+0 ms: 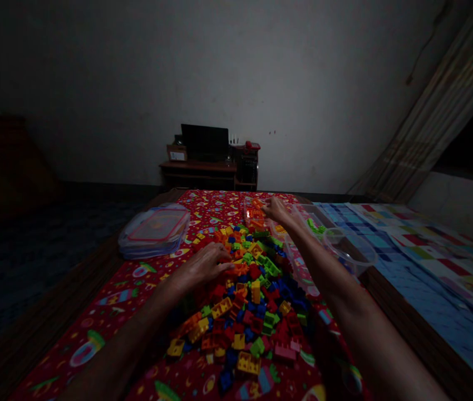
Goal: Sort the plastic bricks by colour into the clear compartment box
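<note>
Placing orange bricks [257,214] in the far clear box [245,210] seems the step in hand, calling next for a light touch. The right hand [276,210] bunches there, the left hand [208,262] curls over the mixed pile [255,291]; I cannot tell what either grips. Red printed cloth [144,289] lies beneath; the room is dim.

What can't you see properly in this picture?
All in the head view:
Whether the right hand holds a brick: too small and dim.
What's under the left hand: the hand itself hides it.
The bottom of the brick pile: bricks on top cover it.
The dark furniture at far left: cut off by the edge.
</note>
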Demonstrator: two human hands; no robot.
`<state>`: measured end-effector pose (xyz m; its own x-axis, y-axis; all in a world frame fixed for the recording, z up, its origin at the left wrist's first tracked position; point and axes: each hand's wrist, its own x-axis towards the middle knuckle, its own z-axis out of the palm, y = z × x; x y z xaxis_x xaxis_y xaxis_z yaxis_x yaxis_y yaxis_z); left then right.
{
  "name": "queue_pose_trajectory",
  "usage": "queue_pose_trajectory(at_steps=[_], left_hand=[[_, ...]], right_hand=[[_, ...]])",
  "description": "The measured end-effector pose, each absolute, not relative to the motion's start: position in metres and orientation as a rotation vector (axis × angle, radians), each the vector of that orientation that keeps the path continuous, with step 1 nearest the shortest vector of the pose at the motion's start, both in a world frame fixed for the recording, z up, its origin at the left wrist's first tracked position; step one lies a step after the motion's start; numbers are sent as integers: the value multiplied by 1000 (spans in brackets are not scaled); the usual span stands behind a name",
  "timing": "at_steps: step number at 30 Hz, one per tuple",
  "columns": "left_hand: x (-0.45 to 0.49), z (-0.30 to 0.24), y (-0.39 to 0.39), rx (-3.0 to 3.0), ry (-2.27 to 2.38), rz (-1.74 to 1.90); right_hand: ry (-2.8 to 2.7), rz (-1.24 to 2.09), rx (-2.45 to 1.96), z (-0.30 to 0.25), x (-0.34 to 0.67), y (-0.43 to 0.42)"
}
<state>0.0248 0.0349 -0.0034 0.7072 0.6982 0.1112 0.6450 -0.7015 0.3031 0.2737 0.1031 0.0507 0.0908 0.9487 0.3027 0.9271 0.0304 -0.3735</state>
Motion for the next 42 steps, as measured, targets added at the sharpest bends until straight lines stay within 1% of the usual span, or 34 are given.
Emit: queue_pose_trajectory(at_steps=[4,9,13,17,23,29,33,38,42], left_hand=[[22,-9,34,2658,1021,316],[26,-14,30,2721,1084,307],[31,-14,30,2753,1124,324],[34,-16,31,2723,1167,387],[34,-14,31,2646,1159,498],[33,-8,32,2617,1173,455],[29,-16,36,2649,1198,488],[22,-32,40,2675,1143,551],[20,-34,44,2648,1103,544]], right_hand=[[-1895,2,-1775,45,264,94],[-2248,236,-1456,33,238,38],[-2388,218,-1368,25,225,-6],[-2496,162,-1330,11,226,-27],[-2436,184,-1406,12,229,-33],[-2346,239,-1424,21,236,-36],[-2315,222,-1423,21,243,-33],[-2118,98,-1582,22,253,-25],[-1954,140,-1637,19,262,-16]])
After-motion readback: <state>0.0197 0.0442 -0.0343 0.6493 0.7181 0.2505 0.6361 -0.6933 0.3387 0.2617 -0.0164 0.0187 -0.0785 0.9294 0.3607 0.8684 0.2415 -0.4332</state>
